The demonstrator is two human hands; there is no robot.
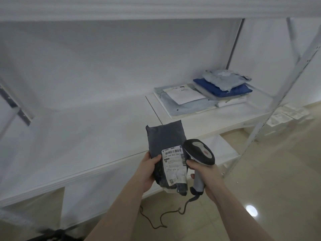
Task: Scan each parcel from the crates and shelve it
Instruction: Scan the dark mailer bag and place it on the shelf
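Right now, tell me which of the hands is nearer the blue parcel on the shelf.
Right. The right hand, gripping the scanner, sits below the blue parcel, slightly left of it. The left hand, holding the dark parcel, is further left.

Two forearms are entering from the lower edge, both showing bare to the frame's limit with no sleeve, the left hand [145, 171] and right hand [206, 176] wearing nothing.
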